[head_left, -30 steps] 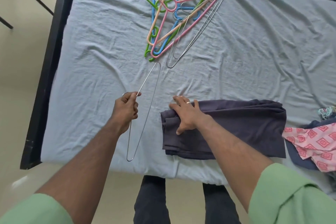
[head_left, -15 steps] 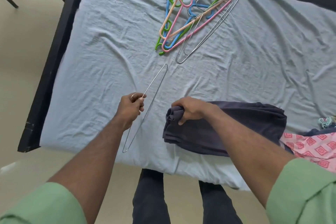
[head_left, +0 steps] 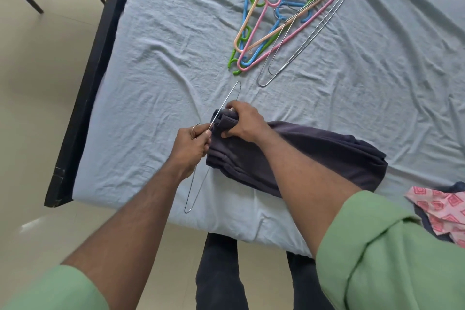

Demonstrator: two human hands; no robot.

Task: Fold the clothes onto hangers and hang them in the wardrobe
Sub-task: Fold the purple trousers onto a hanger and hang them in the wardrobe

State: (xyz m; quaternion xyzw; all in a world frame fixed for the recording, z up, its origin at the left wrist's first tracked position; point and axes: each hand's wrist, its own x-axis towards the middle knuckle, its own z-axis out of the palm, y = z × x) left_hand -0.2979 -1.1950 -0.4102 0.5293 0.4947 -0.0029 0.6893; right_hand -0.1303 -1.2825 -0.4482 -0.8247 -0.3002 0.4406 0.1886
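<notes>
A folded dark grey garment (head_left: 314, 156) lies on the near part of the bed. My right hand (head_left: 242, 119) grips its bunched left end, lifted a little off the sheet. My left hand (head_left: 191, 145) holds a thin wire hanger (head_left: 227, 99) near its hook, right against that bunched end. The hanger's far tip points up the bed and its near loop hangs past the mattress edge. The cloth end sits at the hanger's wire; whether it has passed through is unclear.
A pile of coloured plastic and wire hangers (head_left: 281, 20) lies farther up the light blue sheet (head_left: 151, 70). Pink patterned clothes (head_left: 442, 211) sit at the right edge. The bed's black frame (head_left: 88, 83) runs along the left, with tiled floor beyond.
My right hand went from lying flat on the garment to gripping and lifting its left end. My left hand brought the wire hanger rightwards until it met the cloth.
</notes>
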